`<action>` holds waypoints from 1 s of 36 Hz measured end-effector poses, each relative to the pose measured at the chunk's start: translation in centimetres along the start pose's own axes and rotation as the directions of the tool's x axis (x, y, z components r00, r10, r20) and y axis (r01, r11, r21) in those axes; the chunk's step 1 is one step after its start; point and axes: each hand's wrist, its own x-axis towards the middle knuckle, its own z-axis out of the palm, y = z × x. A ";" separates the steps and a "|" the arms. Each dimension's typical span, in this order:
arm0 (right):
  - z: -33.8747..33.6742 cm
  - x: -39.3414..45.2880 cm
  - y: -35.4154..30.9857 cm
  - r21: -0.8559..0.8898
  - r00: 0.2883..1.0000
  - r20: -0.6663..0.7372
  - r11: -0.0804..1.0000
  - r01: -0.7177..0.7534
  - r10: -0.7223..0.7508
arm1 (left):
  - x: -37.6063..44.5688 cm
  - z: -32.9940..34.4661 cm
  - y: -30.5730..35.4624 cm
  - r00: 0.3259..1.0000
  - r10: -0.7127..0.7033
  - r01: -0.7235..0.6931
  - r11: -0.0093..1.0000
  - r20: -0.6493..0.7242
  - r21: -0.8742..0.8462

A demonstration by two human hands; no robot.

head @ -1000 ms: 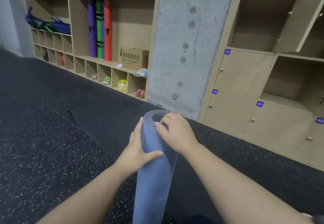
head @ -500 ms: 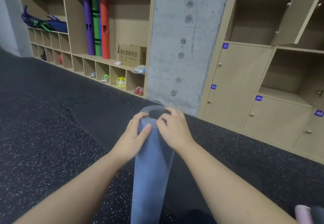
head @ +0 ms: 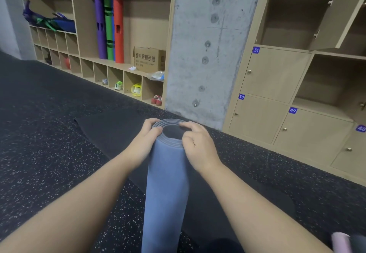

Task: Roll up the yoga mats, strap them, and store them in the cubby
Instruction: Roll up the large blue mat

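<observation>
Right now the blue yoga mat (head: 167,183) stands rolled and roughly on end on the dark speckled floor (head: 49,153), its long axis running up from the floor to an open coiled end held between both hands. The left hand (head: 145,141) curls its fingers over the near-left lip of that top end, and the right hand (head: 198,145) pinches the right lip, so both grips sit at the very top with the whole roll hanging below them. No strap shows, and the open cubby shelves (head: 126,34) lie well apart, ahead and to the left, past a dark mat (head: 111,132) lying flat.
</observation>
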 end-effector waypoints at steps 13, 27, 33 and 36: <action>-1.5 0.3 0.3 -0.290 0.979 -0.201 0.956 -0.044 -0.016 | -1.0 0.8 1.2 0.998 -0.017 0.021 0.996 -0.055 0.082; -2.4 -1.7 -1.6 -0.263 0.977 0.158 0.948 0.181 -0.143 | -2.9 0.3 -0.5 0.999 -0.018 0.017 0.999 -0.036 -0.037; -4.2 -2.3 -0.9 -0.214 0.976 0.202 0.969 0.123 -0.079 | -3.4 1.1 -0.4 0.993 0.008 -0.010 1.000 0.121 0.016; -5.2 -2.6 -0.5 -0.224 0.972 0.232 0.970 0.099 -0.045 | -3.2 1.6 -0.8 0.999 0.017 -0.024 0.990 0.052 0.142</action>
